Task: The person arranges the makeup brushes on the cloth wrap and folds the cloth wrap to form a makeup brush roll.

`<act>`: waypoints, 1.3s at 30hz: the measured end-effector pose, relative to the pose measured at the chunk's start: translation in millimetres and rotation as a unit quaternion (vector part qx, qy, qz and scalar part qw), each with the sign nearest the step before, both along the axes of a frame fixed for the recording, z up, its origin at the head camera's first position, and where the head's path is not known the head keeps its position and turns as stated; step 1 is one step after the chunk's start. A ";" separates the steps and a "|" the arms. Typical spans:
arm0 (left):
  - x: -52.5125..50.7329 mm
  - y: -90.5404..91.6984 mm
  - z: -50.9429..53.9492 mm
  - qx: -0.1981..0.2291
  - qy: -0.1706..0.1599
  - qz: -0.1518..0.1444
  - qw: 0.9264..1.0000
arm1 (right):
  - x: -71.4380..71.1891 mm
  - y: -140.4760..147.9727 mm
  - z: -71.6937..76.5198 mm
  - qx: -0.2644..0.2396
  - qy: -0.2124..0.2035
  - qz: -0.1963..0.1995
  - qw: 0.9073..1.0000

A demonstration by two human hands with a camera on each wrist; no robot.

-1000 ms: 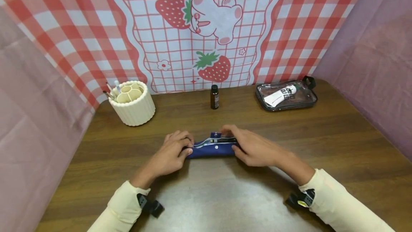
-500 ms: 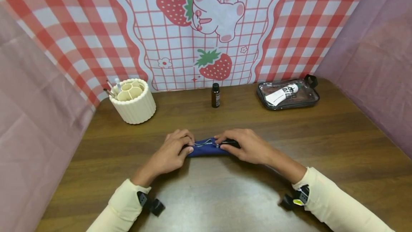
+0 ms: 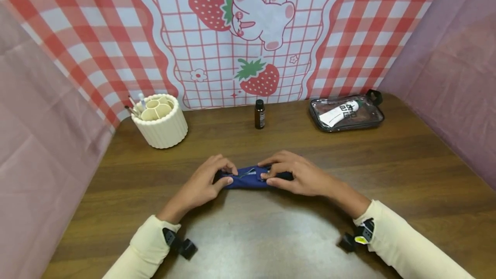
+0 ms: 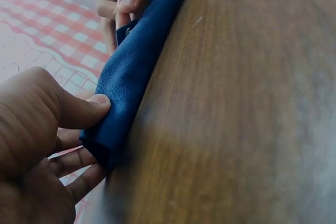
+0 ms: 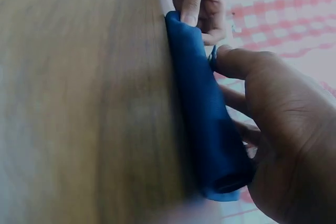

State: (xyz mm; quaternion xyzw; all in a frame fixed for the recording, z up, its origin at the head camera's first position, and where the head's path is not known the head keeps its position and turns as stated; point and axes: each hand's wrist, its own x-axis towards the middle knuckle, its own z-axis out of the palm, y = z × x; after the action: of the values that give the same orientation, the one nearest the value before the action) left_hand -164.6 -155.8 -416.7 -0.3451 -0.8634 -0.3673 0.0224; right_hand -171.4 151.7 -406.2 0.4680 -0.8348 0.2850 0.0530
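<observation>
A narrow dark blue pouch (image 3: 248, 181) lies on the wooden table, with part of its pale-edged opening showing along the top. My left hand (image 3: 204, 183) pinches the pouch's left end, thumb on the near side and fingers behind. At the middle, the small snap flap (image 4: 123, 33) is held between the thumb and fingers of my right hand (image 3: 304, 176). In the right wrist view the pouch (image 5: 199, 93) appears rolled, with a hollow right end. My fingers cover most of the snap, so whether it is fastened cannot be seen.
A cream ribbed holder (image 3: 164, 128) with several brushes stands at the back left. Behind the pouch is a small brown bottle (image 3: 259, 117). A clear black-edged case (image 3: 370, 117) holding a white tube (image 3: 339, 114) lies at the back right. Checked cloth hangs behind the table.
My right hand has moved left from the pouch's right end to its middle, and the flap has come down over the opening. My left fingers have shifted slightly on the left end.
</observation>
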 end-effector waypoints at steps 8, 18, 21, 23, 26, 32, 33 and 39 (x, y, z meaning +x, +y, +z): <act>-1.0 -3.0 -3.7 0.020 -0.027 0.021 0.999 | -11.2 -10.4 2.5 -0.039 -0.161 -0.021 0.986; -1.4 -3.5 -3.0 -0.010 -0.024 0.024 0.999 | -34.2 -19.0 11.6 -0.006 -0.328 -0.008 0.945; 0.4 -3.9 -3.9 -0.009 -0.029 0.025 0.999 | -38.0 -22.3 13.3 0.010 -0.366 -0.003 0.931; 1.6 -4.1 -4.6 -0.009 -0.030 0.026 0.999 | -39.8 -24.3 14.5 0.025 -0.377 -0.002 0.926; 3.3 -4.6 -5.4 -0.009 -0.032 0.030 0.999 | -39.9 -28.3 16.7 0.052 -0.382 -0.010 0.923; 4.3 -5.5 -5.3 -0.002 -0.032 0.033 0.999 | -34.9 -38.8 22.1 0.082 -0.372 -0.043 0.923; 4.1 -5.6 -5.1 -0.001 -0.031 0.033 0.999 | -34.3 -40.3 22.5 0.083 -0.368 -0.047 0.925; 2.5 -5.7 -3.4 -0.002 -0.030 0.028 0.999 | -29.4 -44.9 22.6 0.112 -0.324 -0.088 0.935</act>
State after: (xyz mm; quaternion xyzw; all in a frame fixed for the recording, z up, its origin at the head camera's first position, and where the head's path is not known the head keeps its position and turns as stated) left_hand -162.1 -161.5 -420.2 -0.3094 -0.8740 -0.3747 0.0061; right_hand -200.8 106.7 -383.6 0.2779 -0.8710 0.3201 -0.2482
